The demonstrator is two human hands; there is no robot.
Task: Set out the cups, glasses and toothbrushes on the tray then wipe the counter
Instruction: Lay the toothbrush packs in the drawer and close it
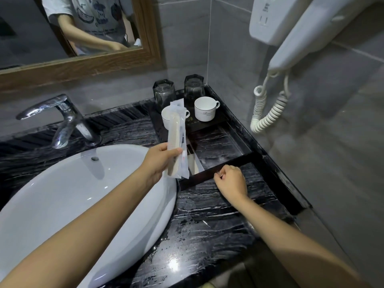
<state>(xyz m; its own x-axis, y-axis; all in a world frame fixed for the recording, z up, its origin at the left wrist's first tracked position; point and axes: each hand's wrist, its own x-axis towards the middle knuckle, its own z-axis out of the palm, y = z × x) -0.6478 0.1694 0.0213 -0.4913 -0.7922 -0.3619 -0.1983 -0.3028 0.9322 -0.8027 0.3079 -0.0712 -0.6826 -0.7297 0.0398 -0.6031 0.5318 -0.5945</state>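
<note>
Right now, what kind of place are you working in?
Probably a hotel bathroom: a white washbasin with a chrome tap, a wall-mounted hair dryer, and a black tray for guests.

A hotel-style bathroom.
Basin (62, 194), tap (62, 117) and mirror (31, 28) stood along the counter (207, 225); a wall hair dryer (311, 32) hung above the tray (247, 157) of cups (204, 109) and glasses (194, 86) at its far right corner.

Hard to make out
Left cup (165, 121) is half covered by wrapped packets (175, 134); lettering on the right cup (205, 111) can't be read.
</note>
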